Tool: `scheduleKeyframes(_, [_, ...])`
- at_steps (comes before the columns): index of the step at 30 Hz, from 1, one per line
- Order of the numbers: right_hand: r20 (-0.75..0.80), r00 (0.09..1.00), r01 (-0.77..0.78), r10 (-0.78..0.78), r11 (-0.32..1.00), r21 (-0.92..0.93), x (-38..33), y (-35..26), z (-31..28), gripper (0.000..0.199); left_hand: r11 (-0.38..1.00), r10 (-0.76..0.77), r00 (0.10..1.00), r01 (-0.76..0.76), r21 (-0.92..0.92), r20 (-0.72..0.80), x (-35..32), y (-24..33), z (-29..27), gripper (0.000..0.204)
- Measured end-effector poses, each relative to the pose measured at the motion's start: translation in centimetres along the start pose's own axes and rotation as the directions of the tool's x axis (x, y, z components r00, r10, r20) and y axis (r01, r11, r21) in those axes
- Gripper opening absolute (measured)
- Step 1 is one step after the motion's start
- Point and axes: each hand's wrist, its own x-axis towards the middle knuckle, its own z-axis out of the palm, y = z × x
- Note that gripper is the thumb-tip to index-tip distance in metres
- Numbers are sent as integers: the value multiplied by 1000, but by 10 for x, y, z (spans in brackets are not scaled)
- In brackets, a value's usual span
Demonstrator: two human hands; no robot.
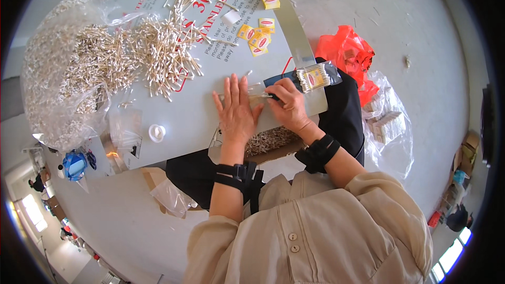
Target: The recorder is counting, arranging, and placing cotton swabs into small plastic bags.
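Observation:
My left hand lies flat on the metal-topped table, fingers spread, over the edge of what looks like a clear plastic bag. Close beside it, my right hand has its fingers curled and pinched at the table surface. Something small and dark shows at its fingertips, too hidden to name. Beyond my right hand, a clear pack of cotton swabs with a yellow card inside rests near the table's right edge, partly on a dark flat strip.
A loose pile of cotton swabs spills from a big clear bag. Yellow cards lie at the back, near a white round lid. A small white cup stands at left. A red bag and clear bag of packs are at right.

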Motion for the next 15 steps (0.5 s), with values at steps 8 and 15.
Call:
scheduleKeyframes(8, [-100, 976, -178, 193, 973, 145, 4, -5, -3, 27, 996, 89, 996, -89, 11, -5, 26, -13, -2, 91])
scheduleKeyframes(15, [-96, 976, -155, 195, 934, 321, -2, 0, 10, 34, 997, 25, 999, -28, -76, -32, 3, -6, -3, 82])
